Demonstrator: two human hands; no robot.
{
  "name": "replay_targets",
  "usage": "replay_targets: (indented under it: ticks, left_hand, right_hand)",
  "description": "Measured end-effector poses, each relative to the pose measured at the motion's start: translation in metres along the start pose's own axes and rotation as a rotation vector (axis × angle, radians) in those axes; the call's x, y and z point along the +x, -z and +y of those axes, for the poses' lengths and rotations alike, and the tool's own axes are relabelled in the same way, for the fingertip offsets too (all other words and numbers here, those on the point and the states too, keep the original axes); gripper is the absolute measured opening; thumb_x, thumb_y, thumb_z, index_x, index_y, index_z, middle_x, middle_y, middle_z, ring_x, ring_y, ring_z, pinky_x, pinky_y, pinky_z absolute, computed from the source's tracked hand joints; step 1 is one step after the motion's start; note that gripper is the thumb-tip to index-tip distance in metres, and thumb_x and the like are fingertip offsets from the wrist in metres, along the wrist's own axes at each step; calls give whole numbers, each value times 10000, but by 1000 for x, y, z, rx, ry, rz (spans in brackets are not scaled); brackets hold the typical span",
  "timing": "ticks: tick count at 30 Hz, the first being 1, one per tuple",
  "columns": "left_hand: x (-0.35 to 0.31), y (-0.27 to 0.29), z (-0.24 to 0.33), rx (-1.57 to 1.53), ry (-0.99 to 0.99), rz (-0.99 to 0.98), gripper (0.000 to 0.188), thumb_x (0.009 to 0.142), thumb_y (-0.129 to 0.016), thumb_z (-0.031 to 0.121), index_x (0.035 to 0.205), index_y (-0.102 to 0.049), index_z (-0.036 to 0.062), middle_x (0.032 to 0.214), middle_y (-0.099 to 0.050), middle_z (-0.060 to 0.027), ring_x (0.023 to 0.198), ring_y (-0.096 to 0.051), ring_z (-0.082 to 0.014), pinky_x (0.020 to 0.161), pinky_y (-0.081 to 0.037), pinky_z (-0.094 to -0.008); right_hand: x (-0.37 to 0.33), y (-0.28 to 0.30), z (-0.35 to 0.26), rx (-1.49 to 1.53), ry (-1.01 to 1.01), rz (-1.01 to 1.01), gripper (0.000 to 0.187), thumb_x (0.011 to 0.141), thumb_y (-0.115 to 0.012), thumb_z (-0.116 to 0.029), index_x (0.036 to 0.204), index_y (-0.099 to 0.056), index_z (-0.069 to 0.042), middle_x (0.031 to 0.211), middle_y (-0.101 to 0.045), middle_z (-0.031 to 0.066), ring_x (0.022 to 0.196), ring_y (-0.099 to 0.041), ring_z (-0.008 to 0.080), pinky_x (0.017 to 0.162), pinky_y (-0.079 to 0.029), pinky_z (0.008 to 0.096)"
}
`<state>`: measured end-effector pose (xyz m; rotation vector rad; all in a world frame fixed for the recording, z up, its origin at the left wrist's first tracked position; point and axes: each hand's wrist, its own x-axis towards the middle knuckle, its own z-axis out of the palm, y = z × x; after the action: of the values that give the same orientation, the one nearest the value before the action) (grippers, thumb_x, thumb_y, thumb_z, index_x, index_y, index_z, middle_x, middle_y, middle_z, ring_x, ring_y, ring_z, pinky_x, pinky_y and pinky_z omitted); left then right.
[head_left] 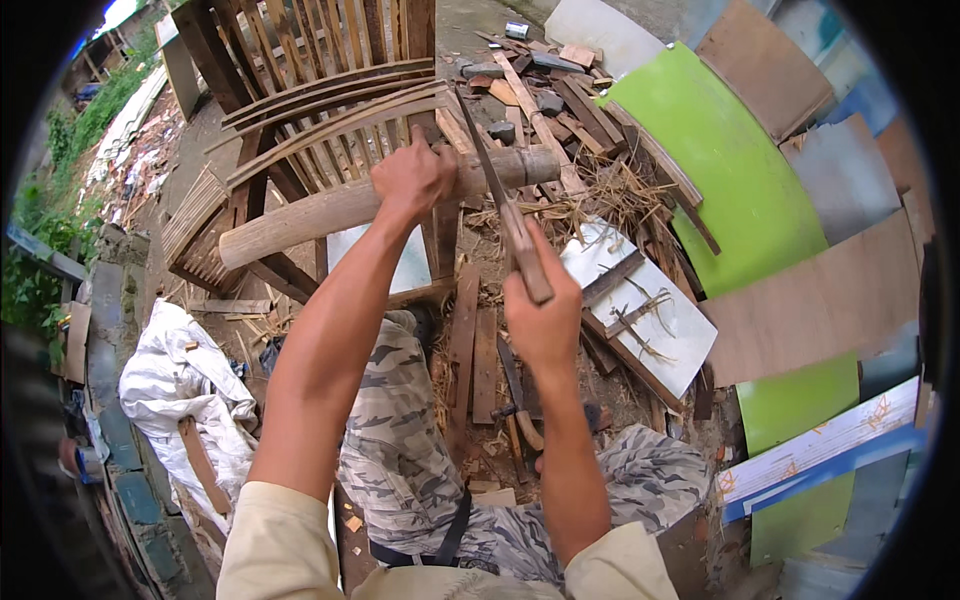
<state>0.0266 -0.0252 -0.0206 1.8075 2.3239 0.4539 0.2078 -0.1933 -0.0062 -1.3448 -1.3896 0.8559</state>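
Note:
A thick, pale bamboo pole point(300, 222) lies slantwise across a dark slatted wooden frame point(245, 90). My left hand point(413, 178) is closed over the top of the pole, toward its right part. In my right hand point(543, 305) is a long-bladed knife point(517, 235), its wooden handle wrapped by my fingers. The narrow dark blade points up and away, crossing the bamboo just right of my left hand; whether it touches cannot be made out. Several thin split strips point(330, 110) lie on the frame beyond the pole.
Wood scraps point(575, 105) and straw-like shavings point(620, 200) litter the ground ahead. On the right lie a green sheet point(720, 150), a plywood board point(830, 290) and a white panel point(650, 320). A hammer-like tool point(520, 425) lies between my legs; a white sack point(185, 380) is at left.

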Motion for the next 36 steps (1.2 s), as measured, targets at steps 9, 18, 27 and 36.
replay_targets:
  ticks: [9, 18, 27, 36]
  left_hand:
    - [1, 6, 1, 39, -74, 5, 796, 975, -392, 558, 1519, -403, -23, 1030, -718, -329, 965, -717, -470, 858, -555, -536]
    - [-5, 5, -49, 251, -653, 252, 1245, 676, -770, 776, 1537, -319, -2, 947, -732, -264, 930, -719, -449, 847, -567, -513]
    - [-4, 8, -42, 283, -456, 76, 1018, 661, -841, 699, 1243, -459, -44, 778, -736, -179, 719, -744, -362, 659, -574, -460]
    - [0, -7, -60, 338, -630, 521, 944, 646, -801, 767, 1056, -634, -67, 795, -732, -214, 746, -743, -362, 697, -587, -451]
  right_hand:
    - [-59, 36, -8, 59, -11, 42, 513, 937, -632, -61, 1442, -564, 3, 1328, -675, 221, 1185, -675, 259, 1006, -503, 348]
    - [-48, 47, -18, 86, 36, -39, 520, 949, -643, -89, 1452, -550, 4, 1389, -638, 222, 1269, -631, 280, 1055, -476, 356]
    - [-50, 39, -11, -2, 101, 23, 505, 957, -623, -30, 1459, -570, -37, 1081, -716, 81, 905, -645, 119, 833, -532, 284]
    - [-52, 42, -21, -9, 50, -20, 498, 932, -627, -16, 1428, -599, -38, 1128, -726, 118, 949, -638, 127, 880, -514, 285]
